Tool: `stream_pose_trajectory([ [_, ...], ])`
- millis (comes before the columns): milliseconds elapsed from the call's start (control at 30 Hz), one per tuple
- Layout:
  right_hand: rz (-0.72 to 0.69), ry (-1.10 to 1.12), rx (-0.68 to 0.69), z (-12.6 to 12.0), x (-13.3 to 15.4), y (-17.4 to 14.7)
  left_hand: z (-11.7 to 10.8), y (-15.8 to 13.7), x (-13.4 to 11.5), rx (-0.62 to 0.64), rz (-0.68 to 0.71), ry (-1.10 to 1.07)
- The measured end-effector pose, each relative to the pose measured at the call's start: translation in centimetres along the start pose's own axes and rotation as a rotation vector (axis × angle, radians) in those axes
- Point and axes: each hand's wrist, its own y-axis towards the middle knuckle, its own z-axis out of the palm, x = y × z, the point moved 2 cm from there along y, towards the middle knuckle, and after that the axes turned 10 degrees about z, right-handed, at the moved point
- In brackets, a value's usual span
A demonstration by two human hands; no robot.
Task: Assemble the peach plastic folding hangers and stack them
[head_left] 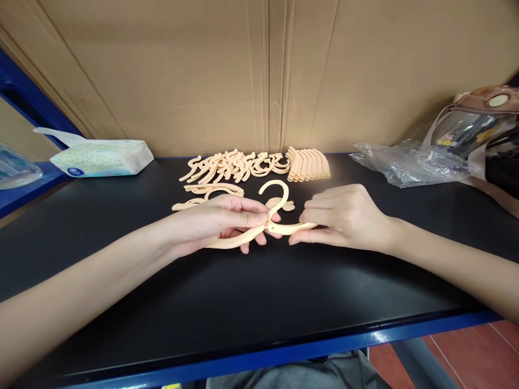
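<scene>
A cream plastic clothes hanger (278, 201) is held up over the black table, its curved hook pointing up and opening to the left. My left hand (227, 219) pinches it by the centre joint, with the left arm of the hanger running below the palm. Fingers of my right hand (344, 219) are closed on the right arm of the hanger, whose outer end they hide. Just behind my left hand lie loose hanger parts (214, 188), partly covered by the fingers. A small rounded cream piece (287, 205) shows behind the hook.
Farther back are a pile of cream hanger pieces (221, 166), several hooks (263, 163) and a row of curved arms (308, 164). A tissue pack (101, 157) sits at left; a clear plastic bag (399, 162) and a bottle (466, 127) at right. Cardboard (182, 70) stands behind.
</scene>
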Motion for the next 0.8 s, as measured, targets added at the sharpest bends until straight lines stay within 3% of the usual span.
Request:
stream_pose_trajectory([
  [167,0.131,0.167,0.081,0.4,-0.4,0.1,0.0,0.0,0.1,-0.084,0.062,0.008],
  [367,0.429,0.302,0.195,1.2,-0.4,0.2,0.3,0.1,0.3,-0.256,0.178,0.092],
  [500,0.553,0.426,0.29,1.4,-0.2,0.3,0.7,0.0,0.4,-0.326,0.196,0.189],
  [633,0.579,0.603,0.376,1.4,-0.5,0.3,0.9,-0.1,0.3,-0.285,0.205,0.195],
  [800,0.514,0.783,0.467,1.4,-0.9,0.3,1.0,0.0,0.0,-0.161,0.149,0.145],
])
